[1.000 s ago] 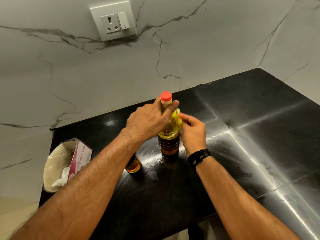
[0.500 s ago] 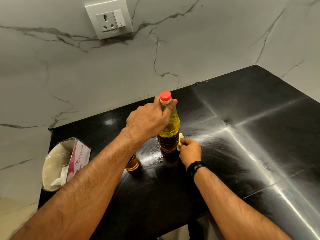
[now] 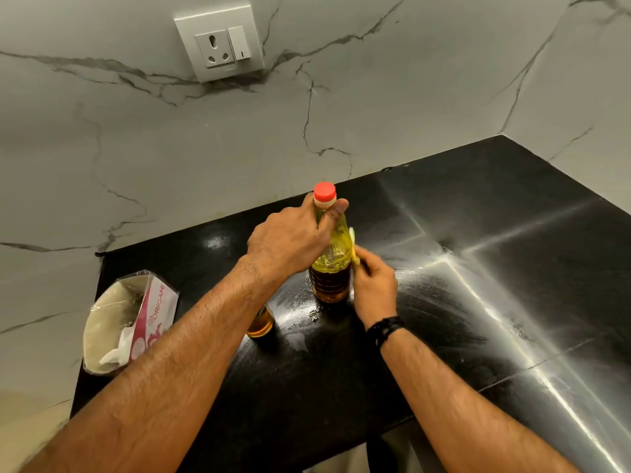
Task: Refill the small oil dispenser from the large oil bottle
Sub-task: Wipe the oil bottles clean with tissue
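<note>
The large oil bottle (image 3: 330,264) stands upright on the black counter (image 3: 307,387), its red cap (image 3: 324,192) on and yellow oil inside. My left hand (image 3: 290,240) grips the bottle's neck just under the cap. My right hand (image 3: 374,288) pinches a small pale yellow piece (image 3: 353,245), likely a tissue or cloth, against the bottle's right side. The small oil dispenser (image 3: 261,322), amber oil inside, stands left of the bottle, mostly hidden behind my left forearm.
An open pink-and-white tissue pack (image 3: 129,322) lies at the counter's left end. A marble wall with a socket (image 3: 220,44) rises behind. Oily smears and a few drops (image 3: 314,315) shine around the bottle's base. The counter's front edge runs near my forearms.
My right hand has risen from the bottle's base up along its right side with the pale yellow piece. My left hand keeps its grip on the neck.
</note>
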